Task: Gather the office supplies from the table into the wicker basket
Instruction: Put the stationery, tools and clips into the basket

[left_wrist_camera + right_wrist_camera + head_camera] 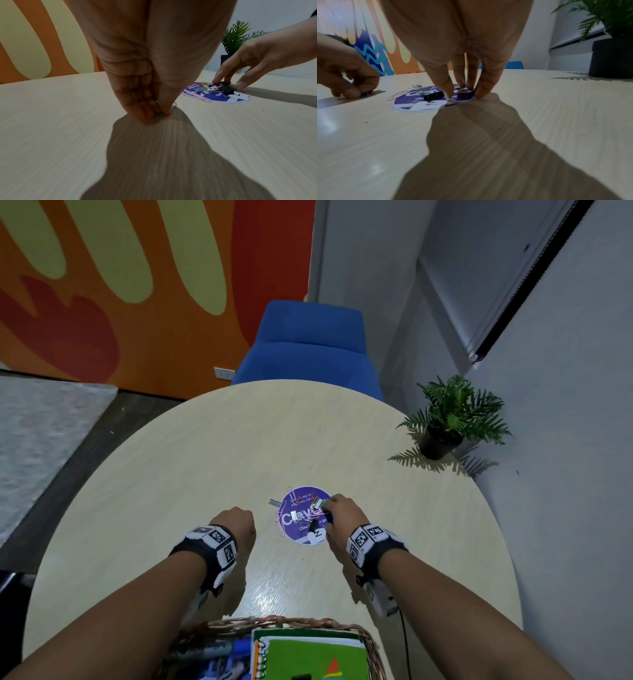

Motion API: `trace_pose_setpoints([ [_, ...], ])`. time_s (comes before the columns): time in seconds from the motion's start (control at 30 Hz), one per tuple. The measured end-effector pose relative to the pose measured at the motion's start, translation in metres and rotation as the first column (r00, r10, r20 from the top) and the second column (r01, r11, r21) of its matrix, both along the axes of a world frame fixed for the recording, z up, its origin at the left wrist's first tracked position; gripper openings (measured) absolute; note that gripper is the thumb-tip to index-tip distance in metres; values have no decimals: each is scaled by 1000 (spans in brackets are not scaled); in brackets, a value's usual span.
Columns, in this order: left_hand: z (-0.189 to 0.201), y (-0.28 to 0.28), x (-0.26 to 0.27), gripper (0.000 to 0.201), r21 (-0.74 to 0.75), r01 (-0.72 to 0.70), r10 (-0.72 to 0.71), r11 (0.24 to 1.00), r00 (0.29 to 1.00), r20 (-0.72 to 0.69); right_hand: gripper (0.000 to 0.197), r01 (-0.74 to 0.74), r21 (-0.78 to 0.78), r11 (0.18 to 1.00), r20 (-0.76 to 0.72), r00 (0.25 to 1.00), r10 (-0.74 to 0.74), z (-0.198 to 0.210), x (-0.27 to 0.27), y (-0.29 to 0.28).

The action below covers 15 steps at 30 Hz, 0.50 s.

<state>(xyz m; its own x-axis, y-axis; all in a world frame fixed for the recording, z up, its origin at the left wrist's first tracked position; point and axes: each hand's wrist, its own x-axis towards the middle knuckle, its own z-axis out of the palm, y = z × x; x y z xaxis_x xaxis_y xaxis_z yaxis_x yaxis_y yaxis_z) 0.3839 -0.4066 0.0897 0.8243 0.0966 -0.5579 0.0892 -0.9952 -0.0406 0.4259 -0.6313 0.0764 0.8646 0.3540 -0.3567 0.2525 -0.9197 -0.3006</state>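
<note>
Small supplies picked from the pale round wooden worktop (pixel 212 460)

Left hand (pixel 236 523) pinched a small metal clip (pixel 173 104); right hand (pixel 342 513) had fingertips down, spread around a black binder clip (pixel 434 96). Woven wicker basket (pixel 239 625) sat behind both wrists. Risk: thin clips slipping in transit.

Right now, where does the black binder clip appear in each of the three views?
Head: black binder clip at centre, on the near part of the purple round sticker.
Left wrist: clip at right of centre, below the right hand.
Right wrist: clip left of centre, beside the thumb.
Shared landmark: the purple round sticker.
</note>
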Motion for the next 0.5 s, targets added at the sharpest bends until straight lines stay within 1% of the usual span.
trace_pose_setpoints([
  [0.1,7,2,-4,26,-1,34,-34,999,999,-38,45,34,-28,999,38,999,-33,-5,2,4],
  [0.17,11,4,-8,22,-19,49,-49,999,999,-5,34,59,-33,998,48,997,-58,-5,1,3],
  [0.23,19,5,-10,27,-40,58,-56,998,997,53,18,97,-44,994,52,994,-94,-3,2,0],
  [0.27,25,5,-10,30,-56,61,-56,997,996,74,17,123,-33,992,53,991,-121,-4,2,-2],
  [0.3,32,5,-10,29,-86,63,-55,994,994,92,19,151,-9,989,53,987,-150,-3,1,-3],
  [0.37,48,2,-10,21,-176,82,-65,981,993,103,24,190,44,981,63,979,-192,-2,-1,-6],
  [0.43,59,-1,-14,13,-305,126,-87,944,986,140,27,209,110,972,68,974,-218,-2,-4,-9],
  [0.5,71,-6,-24,16,-408,189,-124,893,976,181,28,216,191,957,51,972,-229,-2,-9,-13],
])
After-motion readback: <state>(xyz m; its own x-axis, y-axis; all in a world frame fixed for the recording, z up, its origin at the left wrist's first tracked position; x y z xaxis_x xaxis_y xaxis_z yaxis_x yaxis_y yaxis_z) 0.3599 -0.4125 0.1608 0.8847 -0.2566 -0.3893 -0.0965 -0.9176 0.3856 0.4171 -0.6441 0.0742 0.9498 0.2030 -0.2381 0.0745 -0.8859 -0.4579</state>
